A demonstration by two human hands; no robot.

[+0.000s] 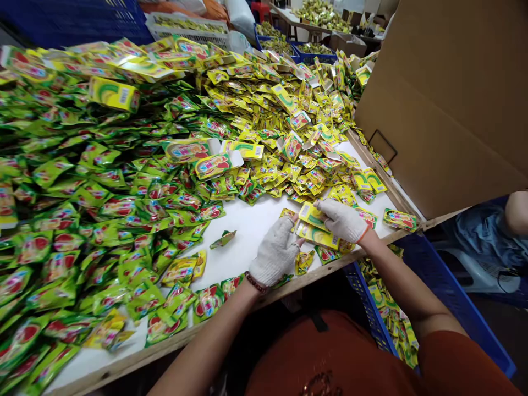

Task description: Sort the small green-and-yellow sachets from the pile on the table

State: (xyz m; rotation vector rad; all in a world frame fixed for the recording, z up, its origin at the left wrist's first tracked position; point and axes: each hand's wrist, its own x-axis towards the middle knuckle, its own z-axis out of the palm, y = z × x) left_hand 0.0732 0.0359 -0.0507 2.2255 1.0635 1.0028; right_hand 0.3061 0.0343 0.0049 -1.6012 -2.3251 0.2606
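My right hand [344,219], in a white knit glove with bare fingertips, is closed on the right side of two small yellow cartons [313,215], one overlapping the other. My left hand [273,254], gloved the same way, curls its thumb and fingers at the cartons' left ends. Whether it grips them or something small is hidden. Just past its fingertips lies a yellow sachet [287,212]. Under and beside the cartons are another yellow sachet [304,262] and a green-and-red sachet [325,254] on the white tabletop [243,220].
Green sachets [103,206] heap up on the left, yellow sachets [264,110] at the back, with cartons on top. A wooden rim [313,275] edges the table. A large cardboard box [445,110] stands right; a blue crate [449,308] sits below. Another person's leg [474,228] shows far right.
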